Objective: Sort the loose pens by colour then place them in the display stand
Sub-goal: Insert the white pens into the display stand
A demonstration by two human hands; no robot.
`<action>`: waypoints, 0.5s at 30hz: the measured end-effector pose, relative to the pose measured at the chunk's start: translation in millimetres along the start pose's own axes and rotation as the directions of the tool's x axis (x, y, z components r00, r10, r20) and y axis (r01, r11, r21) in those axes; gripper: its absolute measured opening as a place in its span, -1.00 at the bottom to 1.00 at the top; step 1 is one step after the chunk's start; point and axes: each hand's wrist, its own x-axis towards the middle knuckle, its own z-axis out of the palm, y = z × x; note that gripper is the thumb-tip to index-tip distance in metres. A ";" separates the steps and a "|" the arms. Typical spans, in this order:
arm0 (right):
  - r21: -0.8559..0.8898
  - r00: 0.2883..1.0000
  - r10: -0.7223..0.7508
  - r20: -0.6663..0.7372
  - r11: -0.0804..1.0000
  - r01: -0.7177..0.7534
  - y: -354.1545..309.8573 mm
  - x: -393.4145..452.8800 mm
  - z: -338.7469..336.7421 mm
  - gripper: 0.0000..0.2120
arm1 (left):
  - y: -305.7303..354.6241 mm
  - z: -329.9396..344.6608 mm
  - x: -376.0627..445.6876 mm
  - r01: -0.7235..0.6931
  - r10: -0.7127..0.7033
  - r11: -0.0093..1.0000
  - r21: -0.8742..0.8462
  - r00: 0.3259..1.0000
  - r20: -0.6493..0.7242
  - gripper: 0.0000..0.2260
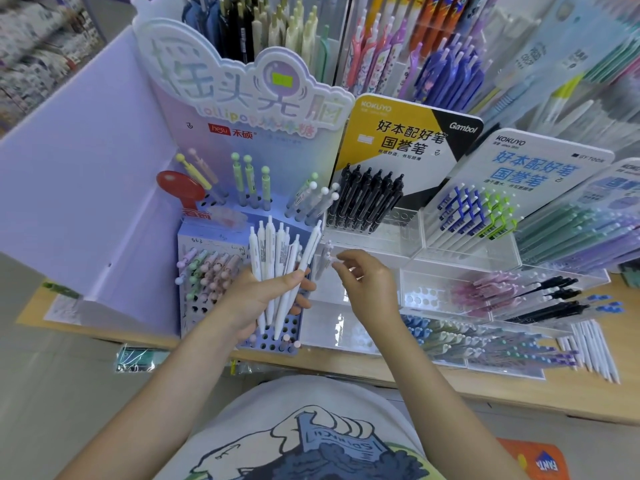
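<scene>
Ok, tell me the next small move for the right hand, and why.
Probably take the outermost pen from the white pens fanned in the left hand. The right hand hovers just beside that pen, fingers pinched but seemingly empty, and the clear stand behind it has free holes to slot it into.

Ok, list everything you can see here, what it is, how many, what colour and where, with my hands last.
white pens: a bunch, count unclear, white, in the left hand
lollipop stand: one, lilac, left, partly filled with pastel pens
red lollipop figure: one, red, on that stand
black pens: a row, black, under the yellow Kokuyo sign
blue and green pens: a row, under the pale Kokuyo sign
clear trays: several, right, holding pink, black, blue pens
loose white pens: several, far right shelf
left hand: gripping the bunch
right hand: fingers pinched, contents unclear
</scene>
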 end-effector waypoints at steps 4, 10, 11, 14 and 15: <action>0.439 0.978 0.152 0.143 0.876 -0.201 -29.2 -9.6 -18.0 -0.90 | -1.8 6.1 0.1 0.011 -0.012 0.998 0.058 1.000 0.024 -0.83; 0.550 0.979 0.140 0.149 0.811 -0.200 -40.3 -11.5 -28.9 -0.91 | -0.9 17.3 -0.6 0.070 -0.073 0.996 0.057 0.995 0.065 -0.67; 0.597 0.981 0.155 0.118 0.778 -0.194 -38.6 -11.6 -33.2 -0.91 | -0.2 16.3 -1.2 0.089 -0.090 0.996 0.018 0.994 0.067 -0.67; 0.661 0.981 0.192 -0.005 0.737 -0.141 -27.5 -8.7 -45.2 -0.86 | -1.8 10.1 -2.9 0.108 -0.107 0.994 -0.011 0.994 0.031 -0.72; 0.651 0.980 0.197 -0.037 0.749 -0.126 -23.7 -7.3 -47.4 -0.88 | -3.5 8.1 -2.5 0.106 -0.106 0.994 -0.006 0.994 0.006 -0.73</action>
